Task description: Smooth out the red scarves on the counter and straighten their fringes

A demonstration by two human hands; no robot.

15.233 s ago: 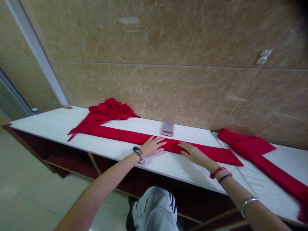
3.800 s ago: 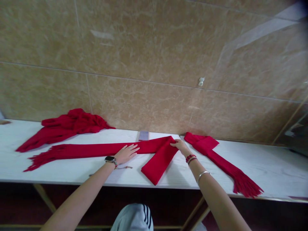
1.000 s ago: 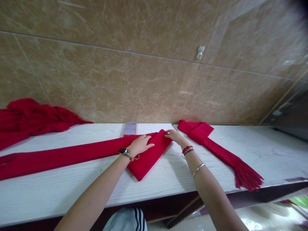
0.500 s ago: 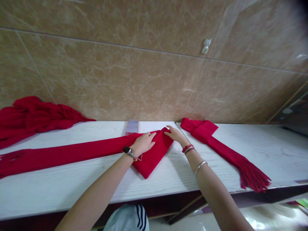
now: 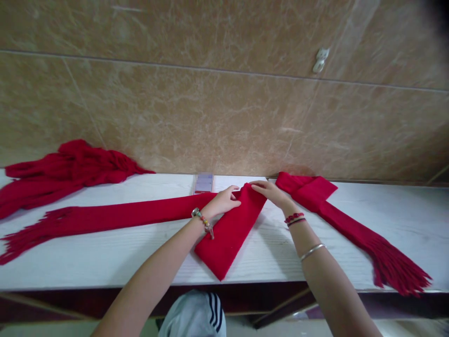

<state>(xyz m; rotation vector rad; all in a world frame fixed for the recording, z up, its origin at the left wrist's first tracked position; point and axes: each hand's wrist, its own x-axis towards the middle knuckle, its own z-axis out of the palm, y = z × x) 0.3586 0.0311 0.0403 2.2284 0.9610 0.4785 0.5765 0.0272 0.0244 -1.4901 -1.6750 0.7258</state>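
A red fringed scarf (image 5: 119,217) lies across the white tabletop, its fringe toward the left and its right part folded over into a slanting flap (image 5: 228,238). At the upper edge of the fold, my left hand (image 5: 221,202) has its fingers curled over the cloth and its thumb on the flap. My right hand (image 5: 271,192) pinches the flap's top corner, where the fabric bunches a little. Part of the fold is hidden under my left hand and wrist.
Another red scarf (image 5: 351,226), folded at its top, lies on the right with its fringe at the table's front edge. A crumpled red cloth (image 5: 77,171) is heaped at the left by the tiled wall (image 5: 196,117). Behind the scarf stands a small clear box (image 5: 204,182).
The flap's lower corner has moved toward the front edge, and the flap looks longer and narrower. My left fingers have curled from lying flatter. The view has shifted slightly left.
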